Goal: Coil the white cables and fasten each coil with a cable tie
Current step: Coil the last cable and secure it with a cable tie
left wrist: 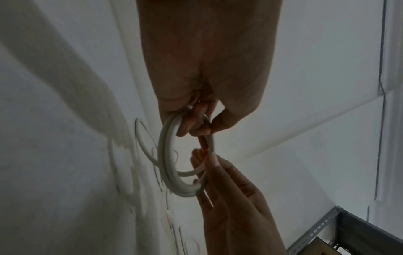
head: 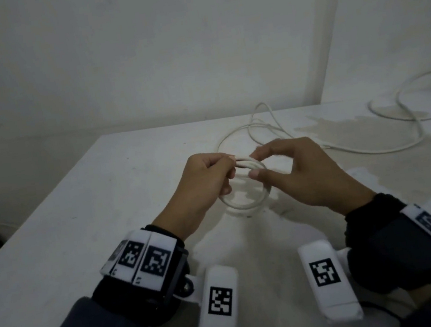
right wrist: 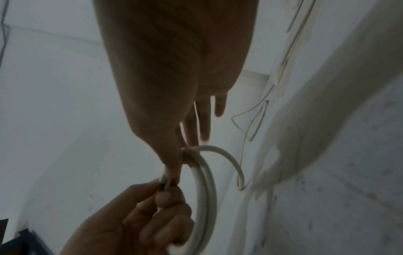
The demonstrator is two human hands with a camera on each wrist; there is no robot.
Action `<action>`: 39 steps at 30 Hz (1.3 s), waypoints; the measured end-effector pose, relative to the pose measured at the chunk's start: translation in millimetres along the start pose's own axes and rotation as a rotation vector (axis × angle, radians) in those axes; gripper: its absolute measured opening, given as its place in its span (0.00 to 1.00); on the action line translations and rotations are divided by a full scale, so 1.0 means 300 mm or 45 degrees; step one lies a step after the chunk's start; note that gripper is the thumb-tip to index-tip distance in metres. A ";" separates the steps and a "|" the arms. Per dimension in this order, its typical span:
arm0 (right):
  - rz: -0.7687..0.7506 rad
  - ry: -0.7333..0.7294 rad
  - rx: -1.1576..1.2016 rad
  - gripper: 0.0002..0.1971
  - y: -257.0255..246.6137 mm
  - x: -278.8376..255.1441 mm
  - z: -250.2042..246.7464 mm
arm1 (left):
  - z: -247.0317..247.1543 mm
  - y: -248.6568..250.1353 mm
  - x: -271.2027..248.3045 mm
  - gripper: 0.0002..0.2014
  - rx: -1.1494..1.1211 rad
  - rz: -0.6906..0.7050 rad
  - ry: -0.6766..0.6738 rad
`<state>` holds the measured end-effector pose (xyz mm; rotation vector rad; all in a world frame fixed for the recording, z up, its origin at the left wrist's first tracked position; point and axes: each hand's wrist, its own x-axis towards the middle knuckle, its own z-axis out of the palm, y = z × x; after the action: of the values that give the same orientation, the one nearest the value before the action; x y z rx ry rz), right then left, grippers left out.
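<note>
A small coil of white cable (head: 244,200) (left wrist: 172,177) (right wrist: 203,195) hangs above the middle of the white table (head: 67,239). My left hand (head: 210,175) (left wrist: 196,124) grips the coil's top with curled fingers. My right hand (head: 278,165) (right wrist: 174,165) pinches the coil's top between thumb and forefinger, its other fingers spread out straight. The rest of this cable (head: 259,129) trails loose toward the table's far edge. No cable tie can be made out.
A second loose white cable (head: 409,111) lies tangled at the far right of the table. The tabletop's right part is stained and peeling (head: 372,141). White walls stand close behind. A metal shelf frame (left wrist: 327,229) shows in the left wrist view.
</note>
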<state>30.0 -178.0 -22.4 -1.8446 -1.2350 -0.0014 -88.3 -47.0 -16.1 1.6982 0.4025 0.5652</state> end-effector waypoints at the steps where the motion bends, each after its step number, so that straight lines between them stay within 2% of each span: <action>1: -0.007 -0.037 0.057 0.04 -0.003 -0.001 0.002 | 0.004 0.000 -0.001 0.11 -0.017 -0.019 0.001; 4: 0.073 -0.104 0.309 0.06 -0.005 0.001 0.007 | 0.015 0.004 -0.006 0.06 -0.085 -0.007 0.060; 7: 0.137 -0.153 0.560 0.08 -0.034 -0.008 0.001 | 0.022 0.009 -0.006 0.06 -0.224 0.017 0.102; 12: 0.159 -0.137 0.893 0.08 -0.073 -0.015 0.006 | 0.035 0.036 -0.016 0.09 -0.537 -0.020 -0.039; 15: 0.183 -0.151 1.079 0.09 -0.082 -0.012 0.018 | 0.014 0.048 -0.010 0.11 -0.807 -0.159 -0.216; 17: 0.208 -0.180 1.127 0.08 -0.088 -0.012 0.020 | -0.001 0.050 -0.010 0.10 -0.890 -0.269 -0.299; 20: 0.226 -0.211 1.141 0.01 -0.093 -0.014 0.020 | -0.009 0.047 -0.017 0.08 -0.828 -0.278 -0.313; 26: 0.195 -0.288 1.119 0.03 -0.088 -0.020 0.025 | -0.019 0.052 -0.027 0.07 -0.701 -0.243 -0.323; 28: 0.226 -0.253 1.108 0.05 -0.094 -0.021 0.028 | -0.019 0.047 -0.027 0.07 -0.629 -0.216 -0.283; 30: 0.290 -0.171 1.131 0.07 -0.100 -0.016 0.028 | -0.009 0.041 -0.022 0.11 -0.547 -0.212 -0.223; 33: 0.347 0.020 1.295 0.10 -0.100 -0.004 0.013 | 0.006 0.030 -0.010 0.21 -0.408 -0.386 -0.095; 35: 0.376 0.102 1.473 0.11 -0.100 0.003 0.000 | 0.013 0.021 -0.009 0.22 -0.291 -0.562 -0.061; 37: 0.400 0.065 1.655 0.10 -0.115 0.001 0.001 | 0.020 0.010 -0.016 0.23 -0.211 -0.716 -0.155; 39: 0.411 -0.036 1.799 0.09 -0.137 -0.005 0.017 | 0.029 -0.001 -0.019 0.21 -0.201 -0.740 -0.204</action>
<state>-3.4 -171.3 1.0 -0.7345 -0.5762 0.8486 -87.9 -57.2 -18.5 1.3748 0.6828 0.0321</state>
